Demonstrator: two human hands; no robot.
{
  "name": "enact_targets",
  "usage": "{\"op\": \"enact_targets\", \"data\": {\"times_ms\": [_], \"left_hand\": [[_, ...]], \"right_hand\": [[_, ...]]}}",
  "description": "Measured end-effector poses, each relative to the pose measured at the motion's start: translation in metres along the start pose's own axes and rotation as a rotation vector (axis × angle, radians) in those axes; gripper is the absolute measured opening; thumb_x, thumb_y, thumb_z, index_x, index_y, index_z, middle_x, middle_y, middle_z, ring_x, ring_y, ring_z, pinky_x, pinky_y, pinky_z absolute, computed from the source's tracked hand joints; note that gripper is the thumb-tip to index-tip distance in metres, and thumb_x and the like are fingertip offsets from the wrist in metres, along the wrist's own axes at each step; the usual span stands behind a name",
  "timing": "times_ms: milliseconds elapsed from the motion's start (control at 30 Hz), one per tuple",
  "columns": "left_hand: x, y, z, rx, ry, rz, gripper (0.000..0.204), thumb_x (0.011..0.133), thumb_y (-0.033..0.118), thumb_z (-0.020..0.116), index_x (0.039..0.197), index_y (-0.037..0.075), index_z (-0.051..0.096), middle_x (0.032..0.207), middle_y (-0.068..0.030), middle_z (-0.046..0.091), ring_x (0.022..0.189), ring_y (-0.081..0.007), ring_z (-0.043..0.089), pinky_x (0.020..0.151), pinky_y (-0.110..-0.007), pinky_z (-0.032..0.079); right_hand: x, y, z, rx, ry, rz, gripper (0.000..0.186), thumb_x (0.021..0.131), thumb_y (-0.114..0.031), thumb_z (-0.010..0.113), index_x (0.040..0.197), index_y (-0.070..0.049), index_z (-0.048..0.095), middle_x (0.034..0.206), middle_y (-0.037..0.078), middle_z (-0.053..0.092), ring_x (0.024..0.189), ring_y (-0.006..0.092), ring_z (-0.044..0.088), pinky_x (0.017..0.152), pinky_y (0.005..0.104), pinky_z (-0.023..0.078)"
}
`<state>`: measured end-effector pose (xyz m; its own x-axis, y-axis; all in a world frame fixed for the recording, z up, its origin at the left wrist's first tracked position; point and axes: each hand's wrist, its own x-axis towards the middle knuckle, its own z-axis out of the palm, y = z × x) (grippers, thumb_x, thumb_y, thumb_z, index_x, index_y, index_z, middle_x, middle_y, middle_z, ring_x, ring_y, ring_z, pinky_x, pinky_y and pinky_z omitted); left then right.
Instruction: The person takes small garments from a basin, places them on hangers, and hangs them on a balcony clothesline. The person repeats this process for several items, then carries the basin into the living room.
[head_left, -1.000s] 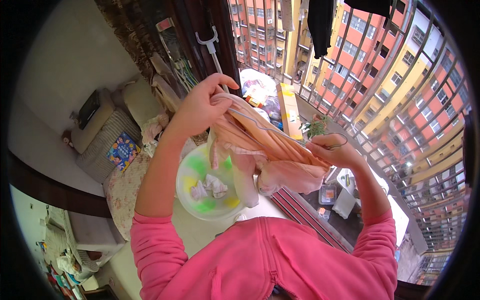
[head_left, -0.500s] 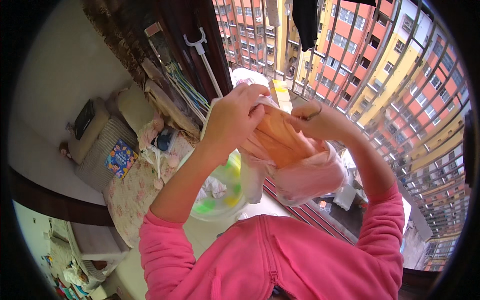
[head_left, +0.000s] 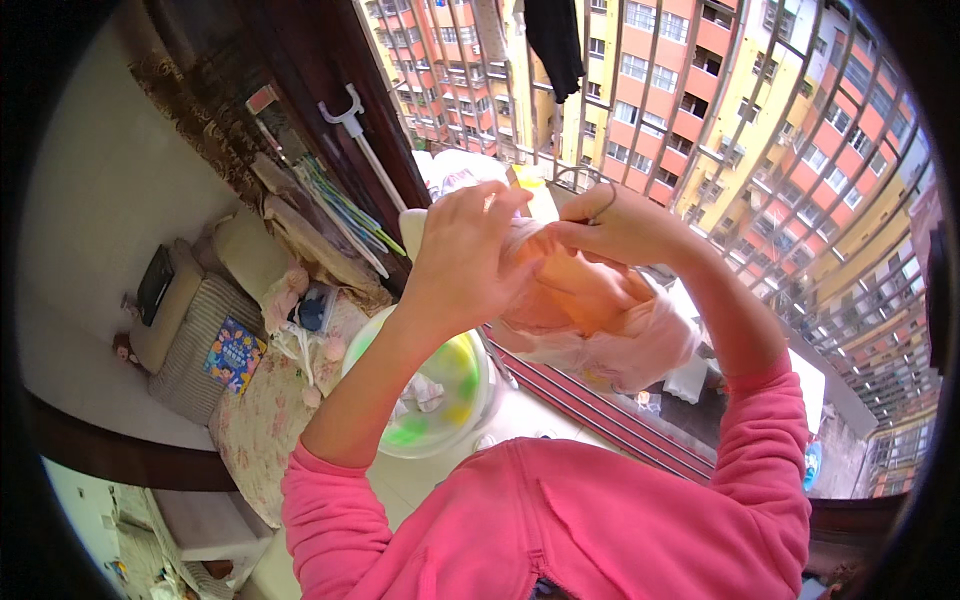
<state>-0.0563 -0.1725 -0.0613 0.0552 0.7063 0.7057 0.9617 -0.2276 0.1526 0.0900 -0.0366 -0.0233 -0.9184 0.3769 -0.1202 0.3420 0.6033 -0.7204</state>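
Note:
A pale pink and peach garment [head_left: 600, 300] hangs in loose folds between my hands at chest height. My left hand [head_left: 465, 260] has its fingers bent on the garment's upper left edge. My right hand [head_left: 635, 228] is closed at the top, where a thin curved hanger hook [head_left: 610, 188] sticks up by the fingers; the rest of that hanger is hidden by cloth and hand. Below my left forearm stands a round, clear basin [head_left: 478, 425] with green and yellow patches, holding a whitish cloth [head_left: 425, 392].
A forked pole [head_left: 372, 165] and several coloured hangers [head_left: 345, 210] lean by the dark door frame. Window bars [head_left: 690, 130] rise ahead, with a black garment [head_left: 553, 50] hanging there. A red sliding-door track [head_left: 600, 405] crosses the floor. At left is a bed [head_left: 255, 450] with a book [head_left: 235, 355].
My right hand has shifted slightly left, closer to my left hand, and the hook now stands up clearly. The garment has swung rightward, uncovering more of the basin. The view has turned somewhat right.

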Motion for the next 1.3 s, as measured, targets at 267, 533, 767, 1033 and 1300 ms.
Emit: {"op": "enact_targets", "data": {"times_ms": [267,533,767,1033,1300], "left_hand": [[0.029,0.002,-0.006,0.093,-0.096,0.241,0.016,0.068,0.010,0.062,0.084,0.014,0.064,0.065,-0.0039,0.049,0.062,-0.0224,0.052,0.053,-0.033,0.041],[0.051,0.010,-0.034,0.257,-0.238,0.339,0.029,0.066,0.004,0.058,0.093,0.015,0.064,0.066,-0.0036,0.047,0.061,-0.0211,0.052,0.052,-0.032,0.042],[0.029,0.000,-0.072,0.350,-0.433,-0.124,0.024,0.074,0.003,0.056,0.097,0.009,0.061,0.080,-0.0085,0.055,0.072,-0.0269,0.058,0.059,-0.032,0.047],[0.004,0.007,-0.051,0.074,-0.595,-0.201,0.024,0.075,0.007,0.057,0.099,0.012,0.061,0.078,-0.0103,0.055,0.071,-0.0261,0.057,0.062,-0.033,0.046],[0.002,0.004,-0.050,0.271,-0.308,-0.315,0.018,0.080,0.013,0.055,0.097,0.011,0.061,0.076,-0.0115,0.054,0.068,-0.0305,0.056,0.058,-0.037,0.045]], "right_hand": [[-0.029,0.067,-0.034,0.427,-0.079,-0.093,0.037,0.086,-0.035,0.052,0.098,0.000,0.058,0.080,0.007,0.060,0.071,0.0131,0.061,0.061,0.0260,0.050],[-0.029,0.094,-0.029,-0.035,-0.147,0.017,0.017,0.085,-0.019,0.053,0.083,-0.002,0.049,0.062,0.004,0.057,0.052,0.0113,0.056,0.048,0.0249,0.045],[-0.034,0.060,-0.028,0.262,0.424,-0.264,0.013,0.085,-0.013,0.052,0.080,-0.004,0.045,0.059,0.008,0.053,0.050,0.0154,0.055,0.045,0.0290,0.042],[-0.014,0.064,-0.010,0.285,0.511,-0.305,0.011,0.080,-0.009,0.051,0.081,-0.003,0.041,0.056,0.009,0.049,0.045,0.0174,0.055,0.045,0.0289,0.041],[-0.011,0.083,0.011,0.215,0.518,-0.318,0.007,0.081,-0.005,0.048,0.081,-0.003,0.042,0.053,0.005,0.049,0.046,0.0093,0.052,0.043,0.0241,0.039]]}}
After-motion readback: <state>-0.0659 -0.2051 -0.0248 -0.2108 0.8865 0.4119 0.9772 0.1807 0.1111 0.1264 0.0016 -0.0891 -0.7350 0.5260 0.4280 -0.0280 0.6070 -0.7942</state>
